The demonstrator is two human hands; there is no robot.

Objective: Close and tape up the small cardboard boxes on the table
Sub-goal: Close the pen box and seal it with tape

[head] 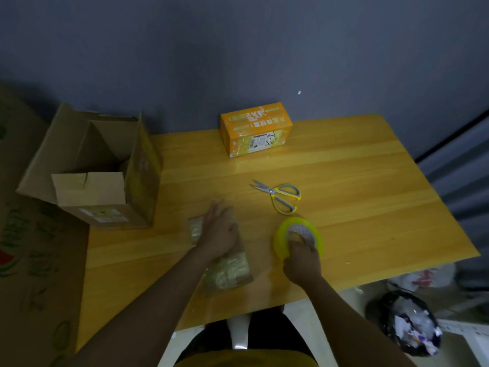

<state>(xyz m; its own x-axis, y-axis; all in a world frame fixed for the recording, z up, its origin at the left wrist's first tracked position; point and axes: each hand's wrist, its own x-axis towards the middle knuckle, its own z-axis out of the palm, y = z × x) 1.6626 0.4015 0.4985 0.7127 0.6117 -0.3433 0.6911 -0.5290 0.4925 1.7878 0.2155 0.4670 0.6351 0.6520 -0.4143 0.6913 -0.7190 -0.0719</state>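
Small brown box (225, 258) at the near edge of the table (370, 197); left hand (219, 229) flat on its top, fingers straight and together. Right hand (301, 263) grips the yellow tape roll (297, 238) just right of the box, fingers curled into its core. Best to keep the flaps pinned, start tape past one edge. Scissors (280, 194) beyond the box, within reach; orange box (255, 128) far behind; large open carton (98, 168) crowds its left

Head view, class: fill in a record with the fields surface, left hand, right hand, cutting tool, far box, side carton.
surface: wooden table
left hand: left hand rests flat on small brown box
right hand: right hand, fingers in core of yellow tape roll
cutting tool: scissors, blades parted, untouched
far box: orange box, closed
side carton: large carton, flaps open
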